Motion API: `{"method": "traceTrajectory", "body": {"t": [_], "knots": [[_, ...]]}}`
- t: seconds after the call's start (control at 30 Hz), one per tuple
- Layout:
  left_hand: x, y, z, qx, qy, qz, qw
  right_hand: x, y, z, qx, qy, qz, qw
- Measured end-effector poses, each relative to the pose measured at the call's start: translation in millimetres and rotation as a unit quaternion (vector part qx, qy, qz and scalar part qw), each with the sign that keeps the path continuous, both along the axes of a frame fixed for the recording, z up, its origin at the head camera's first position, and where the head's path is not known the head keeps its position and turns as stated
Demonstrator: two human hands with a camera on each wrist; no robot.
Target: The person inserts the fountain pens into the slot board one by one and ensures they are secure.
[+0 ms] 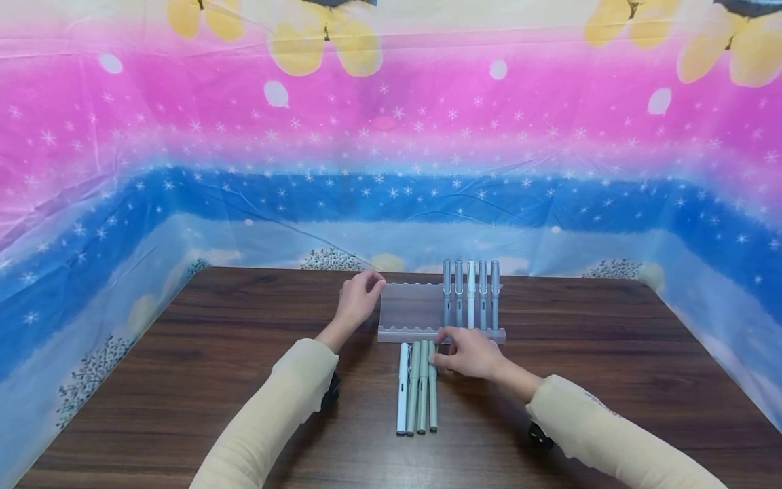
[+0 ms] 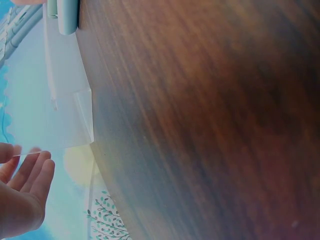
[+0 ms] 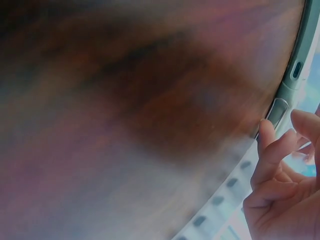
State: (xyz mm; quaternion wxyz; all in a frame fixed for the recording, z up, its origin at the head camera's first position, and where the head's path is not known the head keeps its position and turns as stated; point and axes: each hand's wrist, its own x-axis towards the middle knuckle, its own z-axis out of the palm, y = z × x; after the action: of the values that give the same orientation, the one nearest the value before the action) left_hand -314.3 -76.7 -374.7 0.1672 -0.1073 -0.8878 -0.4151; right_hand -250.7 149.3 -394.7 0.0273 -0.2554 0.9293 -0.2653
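A clear plastic pen rack (image 1: 411, 307) with scalloped edges stands on the table. Its upper left corner is pinched by my left hand (image 1: 359, 297); in the left wrist view, the thumb and fingers (image 2: 36, 172) meet across the thin edge. Capped pens lie side by side in front of the rack: a pale blue pen (image 1: 402, 390) on the left, then three green pens (image 1: 423, 390). My right hand (image 1: 469, 353) has its curled fingers at the cap end of the rightmost green pen (image 1: 433, 401). In the right wrist view, finger and thumb are at that pen's cap (image 3: 278, 111).
Several grey-blue pens (image 1: 459, 299) and one pale pen (image 1: 471, 295) stand in the rack's right half. A dark wood table (image 1: 232, 326) extends all around. Behind it hangs a pink and blue patterned cloth (image 1: 391, 197).
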Motion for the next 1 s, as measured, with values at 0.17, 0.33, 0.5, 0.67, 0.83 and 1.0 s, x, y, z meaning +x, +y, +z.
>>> {"method": "traceTrajectory", "body": {"t": [0.17, 0.33, 0.5, 0.67, 0.83, 1.0], "knots": [[0.0, -0.1, 0.2, -0.002, -0.005, 0.001, 1.0, 2.2, -3, 0.5, 0.023, 0.013, -0.022, 0.9994], [0.7, -0.1, 0.7, -0.002, -0.001, -0.002, 1.0, 2.5, -3, 1.7, 0.029, 0.003, -0.022, 0.9993], [1.0, -0.2, 0.7, -0.004, 0.004, -0.003, 1.0, 1.0, 1, 1.0, 0.021, -0.038, -0.027, 0.9987], [0.8, -0.1, 0.3, -0.004, 0.003, -0.002, 1.0, 0.7, 6, 0.0, -0.007, -0.07, -0.029, 0.9971], [0.8, 0.0, 0.5, -0.004, 0.0, 0.002, 1.0, -0.5, 9, -0.5, -0.027, -0.097, -0.024, 0.9947], [0.6, 0.3, 0.5, -0.002, 0.001, 0.002, 1.0, -2.3, 10, 0.6, -0.036, -0.119, 0.01, 0.9922]]}}
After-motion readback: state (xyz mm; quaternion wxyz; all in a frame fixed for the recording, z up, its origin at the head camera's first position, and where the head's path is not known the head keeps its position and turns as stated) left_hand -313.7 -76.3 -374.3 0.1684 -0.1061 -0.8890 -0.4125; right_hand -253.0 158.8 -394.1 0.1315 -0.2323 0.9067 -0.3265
